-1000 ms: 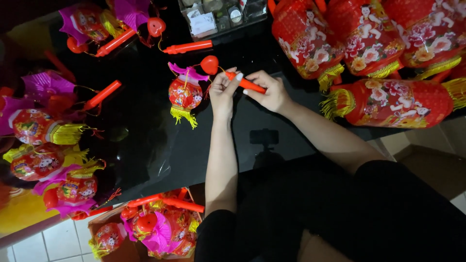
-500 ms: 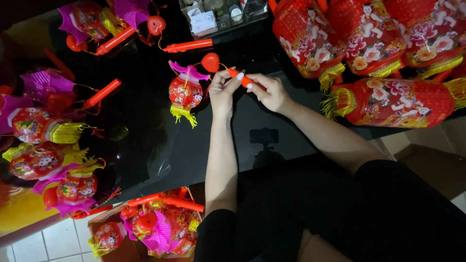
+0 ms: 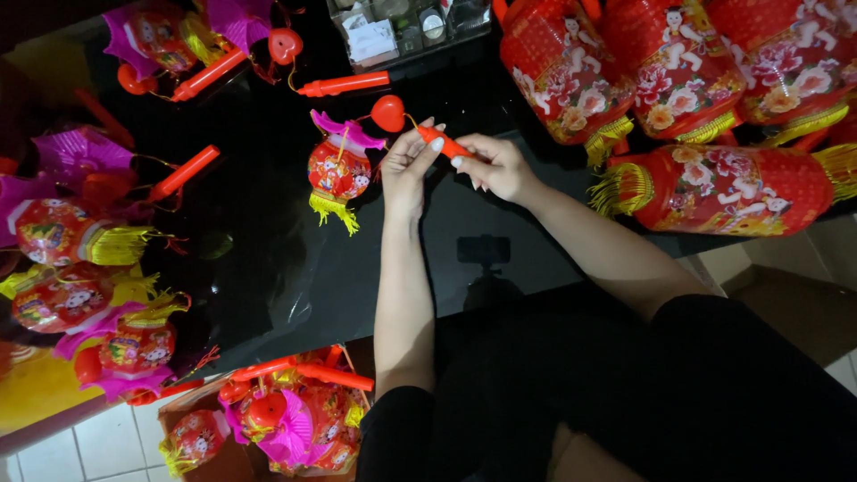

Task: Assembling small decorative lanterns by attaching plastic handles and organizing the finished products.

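Observation:
My left hand and my right hand both grip a short orange-red plastic handle stick over a glossy black table. A red heart-shaped piece sits at the stick's far end. From it a thin cord runs to a small red lantern with a pink top and yellow tassel, lying on the table just left of my left hand.
Several big red flowered lanterns with yellow fringes crowd the right side. Small pink-topped lanterns and loose orange sticks lie at the left. A clear box stands at the back. A carton of small lanterns sits on the floor.
The stick has shifted a little in my hands and more of it is covered; my fingers have moved closer to its heart end. The small lantern stays put.

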